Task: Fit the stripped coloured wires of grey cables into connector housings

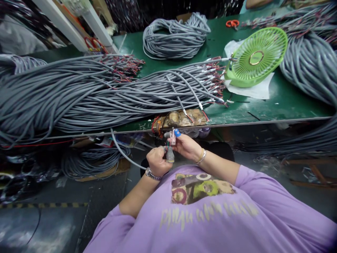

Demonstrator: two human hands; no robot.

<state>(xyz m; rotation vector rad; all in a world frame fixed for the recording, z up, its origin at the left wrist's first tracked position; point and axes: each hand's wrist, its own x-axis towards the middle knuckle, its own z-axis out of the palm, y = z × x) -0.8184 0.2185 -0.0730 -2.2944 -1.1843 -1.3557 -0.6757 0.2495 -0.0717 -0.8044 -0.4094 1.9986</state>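
Just below the bench's front edge, my left hand [158, 160] is closed in a pinch, its thumb in a worn grey finger cover [170, 155]. Thin red and green wires [168, 143] stick up from that pinch. A grey cable [123, 153] hangs off the bench and runs behind my left wrist. Close by on the right, my right hand [188, 147] grips a small whitish-pink connector [173, 137] between its fingers and thumb, the thumb in a blue cover. The wires meet the connector's lower part; whether they are seated in it is too small to tell.
Grey cables [126, 102] with stripped ends spread over the green bench [237, 114]. A wooden block [193, 117] sits at its front edge. Behind are a cable coil [175, 38], a green fan [256, 58] and orange-handled scissors [232, 23]. More cable [310, 66] lies right.
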